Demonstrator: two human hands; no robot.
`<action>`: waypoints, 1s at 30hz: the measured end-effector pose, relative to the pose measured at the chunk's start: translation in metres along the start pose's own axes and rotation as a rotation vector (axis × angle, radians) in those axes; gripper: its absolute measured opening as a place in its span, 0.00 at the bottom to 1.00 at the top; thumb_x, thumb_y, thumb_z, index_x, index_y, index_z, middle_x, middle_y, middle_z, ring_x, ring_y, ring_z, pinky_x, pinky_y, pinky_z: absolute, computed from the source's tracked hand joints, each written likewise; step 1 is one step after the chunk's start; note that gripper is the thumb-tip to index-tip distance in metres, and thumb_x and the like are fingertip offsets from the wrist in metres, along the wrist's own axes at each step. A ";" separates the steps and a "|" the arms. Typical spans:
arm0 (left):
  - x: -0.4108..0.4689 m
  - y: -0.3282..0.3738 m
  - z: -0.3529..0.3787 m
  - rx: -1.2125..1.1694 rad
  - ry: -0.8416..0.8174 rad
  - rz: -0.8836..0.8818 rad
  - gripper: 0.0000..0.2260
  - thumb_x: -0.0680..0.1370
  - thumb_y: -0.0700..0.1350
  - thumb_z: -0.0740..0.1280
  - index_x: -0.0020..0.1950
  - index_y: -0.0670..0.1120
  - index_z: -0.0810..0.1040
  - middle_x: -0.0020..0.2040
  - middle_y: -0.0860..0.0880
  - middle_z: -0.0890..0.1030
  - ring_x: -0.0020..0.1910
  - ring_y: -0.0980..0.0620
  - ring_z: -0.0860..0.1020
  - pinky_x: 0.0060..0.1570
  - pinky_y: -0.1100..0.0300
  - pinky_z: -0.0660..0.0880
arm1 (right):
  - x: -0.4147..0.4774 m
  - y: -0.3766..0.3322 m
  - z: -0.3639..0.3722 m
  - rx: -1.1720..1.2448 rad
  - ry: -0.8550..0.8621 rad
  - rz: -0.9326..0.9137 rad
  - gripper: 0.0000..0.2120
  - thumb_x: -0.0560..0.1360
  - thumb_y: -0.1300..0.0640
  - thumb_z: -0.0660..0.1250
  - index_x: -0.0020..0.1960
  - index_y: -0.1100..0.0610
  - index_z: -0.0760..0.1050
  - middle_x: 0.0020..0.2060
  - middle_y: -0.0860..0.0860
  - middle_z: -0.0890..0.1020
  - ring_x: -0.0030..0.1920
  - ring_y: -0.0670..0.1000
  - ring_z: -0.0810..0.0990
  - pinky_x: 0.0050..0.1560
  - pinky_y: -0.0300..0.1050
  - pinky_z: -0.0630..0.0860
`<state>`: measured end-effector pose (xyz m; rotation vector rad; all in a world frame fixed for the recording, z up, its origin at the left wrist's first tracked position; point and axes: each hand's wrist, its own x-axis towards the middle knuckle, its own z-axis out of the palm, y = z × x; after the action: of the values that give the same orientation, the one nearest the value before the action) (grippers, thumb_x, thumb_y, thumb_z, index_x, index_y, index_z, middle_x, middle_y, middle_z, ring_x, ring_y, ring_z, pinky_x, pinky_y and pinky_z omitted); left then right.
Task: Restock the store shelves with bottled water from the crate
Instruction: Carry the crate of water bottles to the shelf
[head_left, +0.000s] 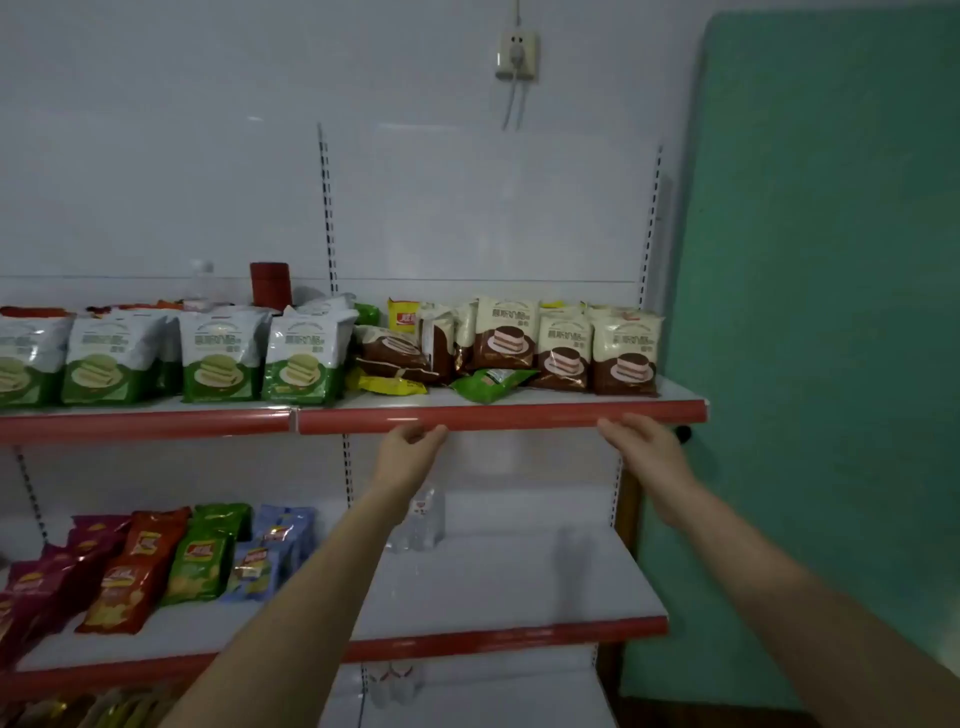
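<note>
Forearms (291, 597) are reaching to the upper shelf (441, 398).
Left hand (410, 447) and right hand (641, 444) are touching its red rail (519, 417), apart; grip unclear.

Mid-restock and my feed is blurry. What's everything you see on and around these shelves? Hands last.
Green snack bags: four in front, green and white, upper shelf left.
Brown snack bags: about six, brown and white, upper shelf right.
Small packets: a few, yellow and green, among the brown bags.
Red container: one, upper shelf back.
Lone bottle: one, clear, beside the red container.
Chip bags: many, maroon, red, green, blue, middle shelf left.
Middle water bottles: a few, clear, middle shelf back.
Lower water bottles: a few, clear, blurred, lower shelf.
Socket: one, white, plug in, above the shelves.
Panel: one, green, right.
Left hand: empty, under upper shelf's red edge.
Right hand: empty, same edge, further right.
</note>
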<state>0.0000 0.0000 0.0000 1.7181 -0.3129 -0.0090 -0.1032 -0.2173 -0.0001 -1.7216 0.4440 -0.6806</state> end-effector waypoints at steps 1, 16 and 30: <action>0.001 -0.003 0.008 -0.004 -0.038 0.008 0.13 0.78 0.45 0.65 0.60 0.40 0.75 0.56 0.42 0.76 0.57 0.46 0.73 0.50 0.59 0.68 | -0.001 0.003 -0.004 0.003 0.026 -0.002 0.26 0.75 0.53 0.67 0.69 0.61 0.67 0.64 0.53 0.73 0.64 0.53 0.72 0.65 0.47 0.68; -0.029 -0.050 0.195 -0.011 -0.738 -0.032 0.19 0.77 0.46 0.66 0.65 0.38 0.72 0.64 0.41 0.75 0.63 0.45 0.73 0.62 0.53 0.68 | -0.096 0.092 -0.110 -0.035 0.688 0.277 0.23 0.75 0.53 0.67 0.65 0.65 0.71 0.56 0.57 0.78 0.57 0.52 0.78 0.53 0.42 0.74; -0.264 -0.038 0.351 0.003 -1.448 0.057 0.19 0.76 0.48 0.68 0.63 0.40 0.75 0.61 0.42 0.77 0.61 0.44 0.75 0.65 0.47 0.70 | -0.351 0.124 -0.237 -0.090 1.401 0.556 0.25 0.75 0.48 0.65 0.67 0.61 0.69 0.61 0.57 0.77 0.61 0.54 0.76 0.65 0.53 0.71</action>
<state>-0.3102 -0.2781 -0.1433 1.4218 -1.3933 -1.2341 -0.5159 -0.2091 -0.1560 -0.8495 1.8307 -1.3663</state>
